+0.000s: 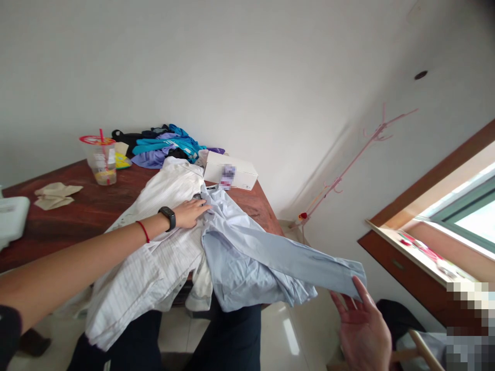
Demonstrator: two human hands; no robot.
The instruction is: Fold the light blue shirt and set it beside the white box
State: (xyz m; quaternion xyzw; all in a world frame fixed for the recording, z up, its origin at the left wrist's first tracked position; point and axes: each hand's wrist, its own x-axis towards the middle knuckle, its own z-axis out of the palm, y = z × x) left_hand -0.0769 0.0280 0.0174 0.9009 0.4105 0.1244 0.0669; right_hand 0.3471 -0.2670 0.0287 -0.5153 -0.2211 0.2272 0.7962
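Note:
A light blue long-sleeved shirt (pixel 240 257) lies over the table's front edge, its collar towards the back and its lower part hanging down. My right hand (pixel 363 327) pinches the cuff between thumb and fingers, and the sleeve (pixel 301 256) stretches out to the right. Flat near the collar rests my left hand (pixel 190 212), fingers extended, where the blue shirt meets a white striped shirt (pixel 154 257). That white shirt spreads over the table on the left and hangs past the edge above my legs.
On the dark wooden table (pixel 93 206) are a plastic cup (pixel 104 162) with a straw, a crumpled napkin (pixel 56 196), a clothes pile (pixel 166 144) and a white box (pixel 232 170). A pink coat rack (pixel 348 165) stands by the wall; a drawer unit (pixel 402 268) is at right.

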